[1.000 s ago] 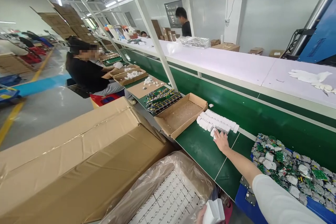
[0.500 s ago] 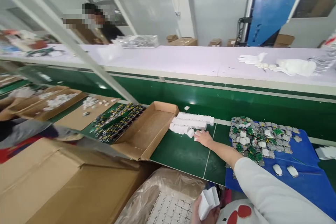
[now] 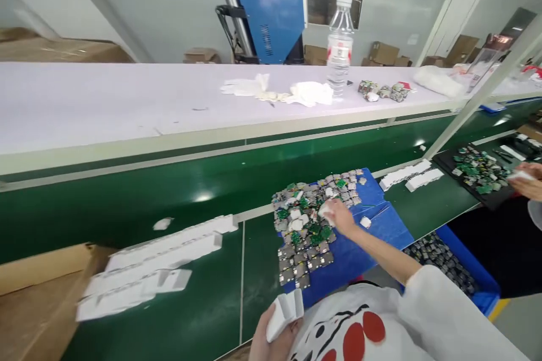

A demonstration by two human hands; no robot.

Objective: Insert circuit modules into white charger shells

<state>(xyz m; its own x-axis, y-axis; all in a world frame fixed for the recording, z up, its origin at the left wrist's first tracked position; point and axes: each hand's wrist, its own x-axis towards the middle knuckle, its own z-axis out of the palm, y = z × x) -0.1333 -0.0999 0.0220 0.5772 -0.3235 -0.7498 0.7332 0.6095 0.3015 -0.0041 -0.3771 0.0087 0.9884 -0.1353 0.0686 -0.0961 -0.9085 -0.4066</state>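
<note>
Our left hand (image 3: 271, 338) grips about three white shells (image 3: 284, 311), while our right hand (image 3: 339, 217) pinches one white piece (image 3: 325, 210) over the circuit boards (image 3: 302, 237).

The person's right hand (image 3: 339, 217) rests on the heap of circuit boards (image 3: 311, 225), which lies on a mat (image 3: 381, 231) on the bench (image 3: 203, 304). The left hand (image 3: 271, 338), near the bench's front edge, holds a stack of plastic shells (image 3: 284, 311). To the left of the heap lie rows of shells (image 3: 148, 268), and left of those a cardboard box (image 3: 38, 304). Right of the mat lie two more rows (image 3: 410, 176). Behind the bench runs a raised shelf (image 3: 105, 107), with a bottle (image 3: 339, 45) standing on it just right of a pile of gloves (image 3: 277, 92). At the far right, another person's hand (image 3: 527, 180) is beside a tray (image 3: 480, 172).
</note>
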